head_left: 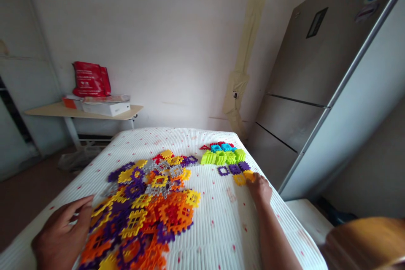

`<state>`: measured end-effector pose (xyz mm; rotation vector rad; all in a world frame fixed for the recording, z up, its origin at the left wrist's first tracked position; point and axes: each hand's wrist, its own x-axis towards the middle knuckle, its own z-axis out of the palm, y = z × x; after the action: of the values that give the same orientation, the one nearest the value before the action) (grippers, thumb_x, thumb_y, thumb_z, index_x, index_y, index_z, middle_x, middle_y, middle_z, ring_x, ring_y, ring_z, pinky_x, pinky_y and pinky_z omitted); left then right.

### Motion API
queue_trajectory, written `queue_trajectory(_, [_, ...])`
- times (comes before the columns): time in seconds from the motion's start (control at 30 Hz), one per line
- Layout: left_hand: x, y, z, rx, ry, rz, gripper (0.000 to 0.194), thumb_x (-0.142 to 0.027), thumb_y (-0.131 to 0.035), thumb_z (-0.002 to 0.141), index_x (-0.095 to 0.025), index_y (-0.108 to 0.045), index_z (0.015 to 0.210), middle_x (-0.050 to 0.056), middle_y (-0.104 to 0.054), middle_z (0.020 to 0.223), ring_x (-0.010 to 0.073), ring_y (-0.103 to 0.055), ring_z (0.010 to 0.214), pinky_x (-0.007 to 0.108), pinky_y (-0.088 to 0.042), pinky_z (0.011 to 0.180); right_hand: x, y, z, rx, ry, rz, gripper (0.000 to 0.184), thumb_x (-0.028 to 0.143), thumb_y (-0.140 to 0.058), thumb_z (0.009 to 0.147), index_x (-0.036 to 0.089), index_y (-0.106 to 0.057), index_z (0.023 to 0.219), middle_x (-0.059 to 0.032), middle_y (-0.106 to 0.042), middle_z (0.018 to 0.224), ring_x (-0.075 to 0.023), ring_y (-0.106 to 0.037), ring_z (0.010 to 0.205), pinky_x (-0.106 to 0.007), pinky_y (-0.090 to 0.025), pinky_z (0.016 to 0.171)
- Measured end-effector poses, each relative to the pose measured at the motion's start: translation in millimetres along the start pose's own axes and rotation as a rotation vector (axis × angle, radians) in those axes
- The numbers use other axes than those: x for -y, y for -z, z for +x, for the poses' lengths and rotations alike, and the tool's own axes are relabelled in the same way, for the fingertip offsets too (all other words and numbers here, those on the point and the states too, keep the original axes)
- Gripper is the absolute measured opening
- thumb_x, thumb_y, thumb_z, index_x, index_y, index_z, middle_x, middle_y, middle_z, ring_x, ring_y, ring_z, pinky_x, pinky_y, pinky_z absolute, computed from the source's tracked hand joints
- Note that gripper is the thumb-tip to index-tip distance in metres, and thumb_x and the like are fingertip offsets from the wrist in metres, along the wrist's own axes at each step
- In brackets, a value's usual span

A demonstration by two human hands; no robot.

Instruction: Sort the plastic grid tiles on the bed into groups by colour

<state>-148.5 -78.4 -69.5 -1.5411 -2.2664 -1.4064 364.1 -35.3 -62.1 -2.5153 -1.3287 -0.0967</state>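
My right hand (pixel 261 190) reaches to the table's right side, its fingers closed on a yellow interlocking plastic square (pixel 249 174). Beside it another yellow square (pixel 239 179) lies flat, below a row of purple squares (pixel 234 169). Behind these stand lime green squares (pixel 209 157) in stacks, then blue squares (pixel 226 147) and a few red ones (pixel 218 144). My left hand (pixel 63 230) rests at the left edge of a big loose pile of yellow, purple, orange, red and grey squares (pixel 136 221). Its fingers are loosely curved, with a gap to the thumb and nothing visible between them.
A white dotted cloth (pixel 215 219) covers the table. Beyond it, a small side table (pixel 50 109) carries a red bag (pixel 91 79) and a white box (pixel 107 108). A grey refrigerator (pixel 300 76) stands close at the right, with a brown rounded object (pixel 367 240) at lower right.
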Motion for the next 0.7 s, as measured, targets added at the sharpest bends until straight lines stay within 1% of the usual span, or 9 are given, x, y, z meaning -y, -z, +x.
queue_trajectory(0.07, [-12,6.0,-2,-0.017,0.032,0.015,0.018,-0.042,-0.045,0.079,-0.041,-0.055,0.094,-0.011,-0.068,0.095,0.0188,-0.063,0.07,0.029,-0.049,0.059,0,0,-1,-0.004,0.008,0.001,0.041,0.036,-0.044,0.083,0.017,-0.055,0.117,-0.0116,-0.06,0.114,-0.0264,-0.054,0.106,-0.037,-0.043,0.081])
queue_trajectory(0.17, [-20,10.3,-2,-0.032,-0.003,0.0,0.014,-0.041,-0.045,0.079,-0.035,-0.056,0.085,-0.006,-0.065,0.097,0.019,-0.063,0.075,0.032,-0.05,0.071,-1,-1,-3,-0.035,0.012,0.018,0.046,0.037,-0.045,0.082,0.017,-0.052,0.123,-0.0124,-0.059,0.116,-0.0276,-0.054,0.106,-0.039,-0.043,0.08])
queue_trajectory(0.33, [-38,10.1,17,-0.071,-0.173,-0.093,0.016,-0.037,-0.046,0.08,-0.031,-0.059,0.088,-0.002,-0.066,0.094,0.0186,-0.062,0.082,0.029,-0.048,0.08,-1,-4,-4,-0.239,0.056,0.083,0.051,0.038,-0.045,0.08,0.017,-0.048,0.126,-0.0135,-0.051,0.124,-0.0289,-0.051,0.107,-0.04,-0.043,0.08])
queue_trajectory(0.37, [-48,8.7,25,-0.043,-0.222,-0.093,0.018,-0.037,-0.046,0.08,-0.029,-0.06,0.088,-0.001,-0.066,0.095,0.0188,-0.062,0.086,0.029,-0.047,0.082,0,-3,-3,-0.286,0.079,0.096,0.049,0.037,-0.044,0.08,0.017,-0.05,0.125,-0.0135,-0.051,0.125,-0.0291,-0.05,0.108,-0.04,-0.043,0.08])
queue_trajectory(0.43, [-73,1.5,43,0.1,-0.297,-0.061,0.024,-0.036,-0.043,0.081,-0.025,-0.063,0.089,0.001,-0.068,0.096,0.0198,-0.061,0.091,0.027,-0.047,0.083,4,-3,-2,-0.369,0.133,0.122,0.046,0.035,-0.043,0.08,0.016,-0.053,0.12,-0.0134,-0.05,0.127,-0.0295,-0.048,0.11,-0.041,-0.042,0.082])
queue_trajectory(0.5, [-100,-14.8,62,0.319,-0.367,0.092,0.031,-0.031,-0.037,0.084,-0.021,-0.064,0.095,0.004,-0.068,0.101,0.0206,-0.059,0.099,0.028,-0.044,0.089,8,-4,-1,-0.438,0.195,0.158,0.043,0.034,-0.04,0.081,0.016,-0.055,0.117,-0.0133,-0.051,0.127,-0.0294,-0.047,0.111,-0.042,-0.041,0.084])
queue_trajectory(0.53, [-112,-26.9,72,0.388,-0.402,0.117,0.03,-0.028,-0.039,0.084,-0.021,-0.065,0.096,0.004,-0.068,0.103,0.0202,-0.058,0.103,0.028,-0.042,0.093,9,-6,-1,-0.467,0.228,0.181,0.043,0.034,-0.039,0.081,0.016,-0.056,0.116,-0.0133,-0.051,0.126,-0.0292,-0.047,0.111,-0.042,-0.04,0.084])
queue_trajectory(0.63, [-138,-74.2,95,0.542,-0.46,0.164,0.028,-0.017,-0.048,0.082,-0.022,-0.064,0.105,0.003,-0.065,0.112,0.0177,-0.054,0.11,0.029,-0.037,0.1,11,-12,1,-0.529,0.323,0.248,0.042,0.036,-0.035,0.083,0.016,-0.057,0.112,-0.0141,-0.054,0.122,-0.0289,-0.048,0.11,-0.043,-0.04,0.086])
queue_trajectory(0.7, [-145,-107.5,106,0.636,-0.47,0.201,0.028,-0.02,-0.052,0.084,-0.019,-0.06,0.111,0.008,-0.061,0.118,0.0199,-0.053,0.112,0.037,-0.039,0.1,10,-16,2,-0.556,0.374,0.283,0.042,0.038,-0.033,0.085,0.016,-0.058,0.11,-0.015,-0.056,0.119,-0.0292,-0.049,0.11,-0.044,-0.04,0.086])
